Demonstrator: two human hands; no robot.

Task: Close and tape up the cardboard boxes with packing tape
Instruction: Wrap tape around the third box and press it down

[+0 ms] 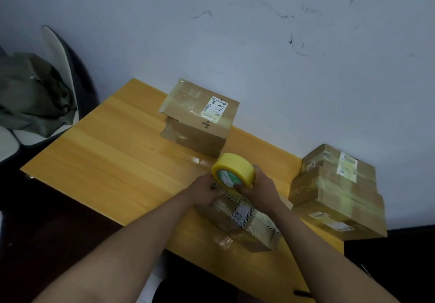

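A small cardboard box (244, 227) with a striped label lies on the wooden table (113, 152) right in front of me. My right hand (261, 189) grips a yellow roll of packing tape (233, 173) just above the box's far end. My left hand (207, 192) rests at the same end of the box, beside and partly under the roll; its fingers are mostly hidden. Clear tape covers much of the box's top.
A stack of two taped boxes (197, 116) stands at the back of the table by the wall. Another stack of taped boxes (339, 192) sits at the table's right end. A chair with green clothing (33, 95) is at the left.
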